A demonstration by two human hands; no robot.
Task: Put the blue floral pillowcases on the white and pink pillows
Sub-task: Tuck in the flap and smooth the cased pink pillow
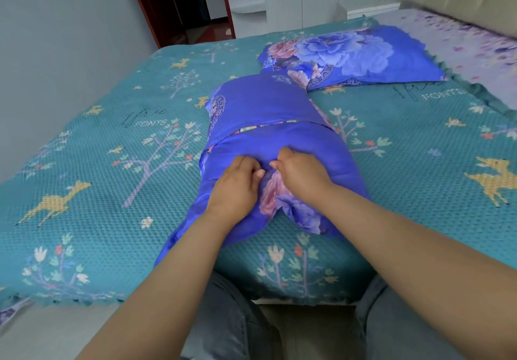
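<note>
A pillow in a blue floral pillowcase [268,113] lies lengthwise on the bed in front of me. A striped band of the pillow inside shows at a slit across its middle. My left hand [237,180] and my right hand [300,172] sit side by side on the near part of the case, fingers curled into the blue cloth and bunching it. The loose near end of the case spreads toward me with a pink and blue flower print. A second pillow in a blue floral case [352,55] lies flat farther back on the right.
The bed wears a teal bedspread [98,164] with trees and deer; its near edge is just before my knees. A lilac floral sheet [475,43] covers the far right. An open doorway and white shelves stand beyond the bed.
</note>
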